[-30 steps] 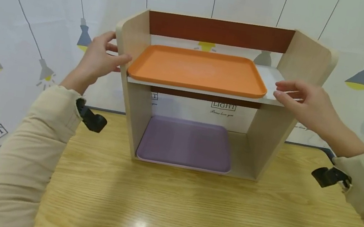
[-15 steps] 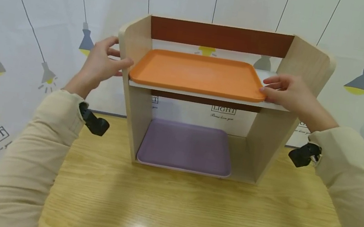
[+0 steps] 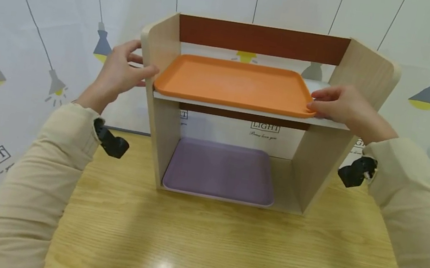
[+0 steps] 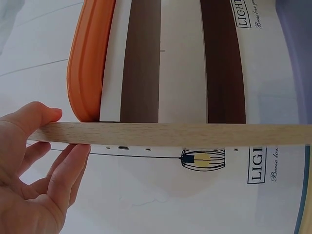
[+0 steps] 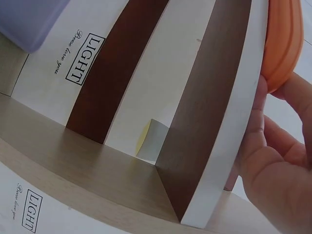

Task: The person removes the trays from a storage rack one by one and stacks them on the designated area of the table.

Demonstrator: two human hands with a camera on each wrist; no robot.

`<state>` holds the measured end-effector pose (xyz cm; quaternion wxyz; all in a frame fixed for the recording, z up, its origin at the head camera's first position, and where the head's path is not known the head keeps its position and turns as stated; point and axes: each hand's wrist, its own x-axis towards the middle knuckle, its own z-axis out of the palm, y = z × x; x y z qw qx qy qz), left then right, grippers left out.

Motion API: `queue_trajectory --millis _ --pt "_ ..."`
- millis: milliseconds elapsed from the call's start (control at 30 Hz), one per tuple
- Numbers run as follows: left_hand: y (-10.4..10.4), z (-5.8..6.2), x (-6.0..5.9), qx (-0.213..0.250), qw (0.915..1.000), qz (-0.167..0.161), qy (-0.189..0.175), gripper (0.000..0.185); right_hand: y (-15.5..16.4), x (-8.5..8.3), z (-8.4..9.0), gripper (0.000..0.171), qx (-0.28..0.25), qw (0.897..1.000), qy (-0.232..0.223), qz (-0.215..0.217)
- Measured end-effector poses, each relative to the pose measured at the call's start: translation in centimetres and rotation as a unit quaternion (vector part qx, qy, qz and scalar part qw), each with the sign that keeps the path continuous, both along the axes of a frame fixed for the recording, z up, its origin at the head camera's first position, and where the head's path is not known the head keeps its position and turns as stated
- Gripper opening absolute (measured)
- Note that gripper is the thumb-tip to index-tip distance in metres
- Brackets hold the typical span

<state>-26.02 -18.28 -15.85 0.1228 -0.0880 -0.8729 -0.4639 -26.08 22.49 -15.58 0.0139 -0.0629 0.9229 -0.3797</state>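
Observation:
An orange tray (image 3: 233,83) lies on the upper board of a wooden shelf unit (image 3: 370,69), and a purple tray (image 3: 221,170) lies on its bottom board. My left hand (image 3: 137,68) grips the shelf's left side panel (image 3: 155,45), thumb on the front and fingers on the outside. The left wrist view shows that hand (image 4: 61,134) clasping the panel's edge (image 4: 185,134) beside the orange tray (image 4: 87,63). My right hand (image 3: 316,102) pinches the tray's right front corner. In the right wrist view its fingers (image 5: 273,165) touch the orange rim (image 5: 285,39) at the shelf board (image 5: 234,126).
The shelf unit stands at the back of a wooden table (image 3: 222,247), against a white curtain (image 3: 28,6) printed with lamps. Both arms wear beige sleeves with black wrist cameras (image 3: 112,143).
My right hand has moved left from the bare right end of the upper shelf onto the orange tray's right rim. The left hand has stayed on the side panel.

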Motion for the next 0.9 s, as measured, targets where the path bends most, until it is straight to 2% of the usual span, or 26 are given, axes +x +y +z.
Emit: queue_trajectory --millis 167,367,567,700,900 --pt "0.1 0.0 0.1 0.005 1.0000 -0.004 -0.001 0.058 0.1 -0.1 0.3 0.056 -0.008 1.000 -0.028 0.002" --pt "0.1 -0.1 0.2 0.004 1.0000 -0.002 -0.003 0.059 0.1 -0.1 0.6 0.057 -0.042 0.998 -0.050 0.008" --pt "0.1 -0.1 0.2 0.006 1.0000 -0.006 -0.001 0.059 0.3 0.4 0.9 0.058 -0.015 0.998 -0.064 0.019" --pt "0.1 -0.1 0.3 0.005 0.9999 -0.010 -0.001 0.059 0.3 0.8 0.8 0.058 0.006 0.998 -0.064 0.025" --pt "-0.1 0.0 0.5 0.008 0.9999 -0.007 0.002 0.059 -0.2 1.4 0.4 0.057 -0.003 0.999 -0.040 0.031"
